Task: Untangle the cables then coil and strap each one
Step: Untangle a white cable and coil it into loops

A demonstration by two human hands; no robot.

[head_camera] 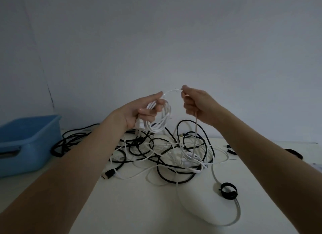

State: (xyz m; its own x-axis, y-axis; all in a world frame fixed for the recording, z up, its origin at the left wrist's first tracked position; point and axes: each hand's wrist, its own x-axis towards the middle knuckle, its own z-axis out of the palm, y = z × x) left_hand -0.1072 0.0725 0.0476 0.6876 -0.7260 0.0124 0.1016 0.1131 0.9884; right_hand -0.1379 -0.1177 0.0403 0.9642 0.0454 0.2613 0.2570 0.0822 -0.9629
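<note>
The table [156, 207] has a pale, smooth top and it stands against a plain grey-white wall [174, 42]. The light in the room is dim. The far edge of the table meets the wall behind the cables, and on the right this edge shows as a thin dark line.

At the left side a blue plastic bin [29, 141] stands on the table, with its handle slot toward the camera. In the middle of the table lies a tangled pile of black and white cables [165, 157]. One grey cable [226, 214] runs out of the pile toward the near right in a wide curve. A black strap [228, 190], rolled in a ring, lies on this curve. More dark straps [294, 153] lie near the right edge, half hidden by the right forearm.

Above the pile, the left hand [142, 111] grips a white cable coil [160, 118], its fingers curled around several loops. The right hand [195, 103] pinches the same white cable just beside the coil, and the free part hangs down from this hand into the pile.

The near middle of the table, between the two forearms, is bare surface.
</note>
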